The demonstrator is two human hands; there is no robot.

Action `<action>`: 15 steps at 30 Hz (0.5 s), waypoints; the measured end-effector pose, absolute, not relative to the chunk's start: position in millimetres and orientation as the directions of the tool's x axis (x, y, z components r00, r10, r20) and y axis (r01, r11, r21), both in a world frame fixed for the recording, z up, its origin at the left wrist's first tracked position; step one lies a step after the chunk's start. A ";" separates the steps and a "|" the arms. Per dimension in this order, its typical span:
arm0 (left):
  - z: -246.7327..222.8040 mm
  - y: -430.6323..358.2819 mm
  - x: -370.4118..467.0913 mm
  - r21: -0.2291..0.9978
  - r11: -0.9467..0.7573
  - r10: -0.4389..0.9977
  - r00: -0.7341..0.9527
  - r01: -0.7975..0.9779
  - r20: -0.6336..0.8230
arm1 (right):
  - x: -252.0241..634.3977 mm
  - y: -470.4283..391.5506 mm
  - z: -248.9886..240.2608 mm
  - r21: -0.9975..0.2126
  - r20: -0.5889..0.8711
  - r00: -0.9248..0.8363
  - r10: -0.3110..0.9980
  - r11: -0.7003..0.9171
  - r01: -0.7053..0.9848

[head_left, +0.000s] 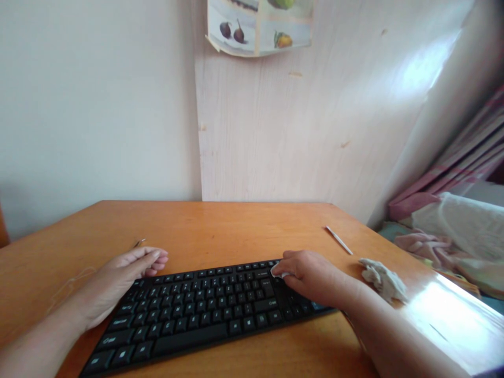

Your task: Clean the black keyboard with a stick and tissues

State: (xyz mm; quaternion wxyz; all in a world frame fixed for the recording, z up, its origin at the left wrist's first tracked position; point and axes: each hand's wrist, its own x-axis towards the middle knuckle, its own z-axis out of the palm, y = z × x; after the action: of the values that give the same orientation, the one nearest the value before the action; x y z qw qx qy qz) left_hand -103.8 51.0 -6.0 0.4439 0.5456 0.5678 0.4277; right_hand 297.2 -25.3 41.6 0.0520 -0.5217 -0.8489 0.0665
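A black keyboard (205, 304) lies at a slant on the wooden table, its left end closer to me. My left hand (132, 270) rests at its far left corner, fingers curled together and thumb against them, with nothing visible in the grip. Over the keys at the right end, my right hand (305, 270) pinches a small white tissue (277, 271) and presses it on the keys near the far edge. My right palm and wrist hide part of the number pad.
A crumpled grey-white cloth (382, 279) and a thin white stick (339, 240) lie to the right. Behind my left hand is a small dark-tipped object (139, 242); a thin pale cord (71, 281) lies left. A wall stands behind the table (236, 226).
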 end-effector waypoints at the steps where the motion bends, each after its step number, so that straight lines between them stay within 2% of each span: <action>1: -6.2 51.2 -103.9 0.970 0.038 0.999 -0.008 0.241 -0.037 | 297.6 -25.3 41.5 -0.171 0.017 -0.457 0.889 0.453 0.875; 9: -6.7 51.3 -105.2 0.971 0.043 0.999 -0.002 0.237 -0.044 | 312.4 -22.9 47.0 -0.183 0.085 -0.373 0.924 0.383 0.906; 15: -6.6 51.7 -104.9 0.967 0.033 0.999 0.000 0.254 -0.035 | 312.9 -25.0 44.2 -0.216 0.002 -0.427 0.904 0.418 0.883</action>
State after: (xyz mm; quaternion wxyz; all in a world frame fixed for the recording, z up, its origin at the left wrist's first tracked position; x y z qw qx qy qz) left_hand -104.9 51.7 -6.6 0.4415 0.5524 0.5672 0.4221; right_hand 312.9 -25.0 44.2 0.0589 -0.5319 -0.8398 0.0913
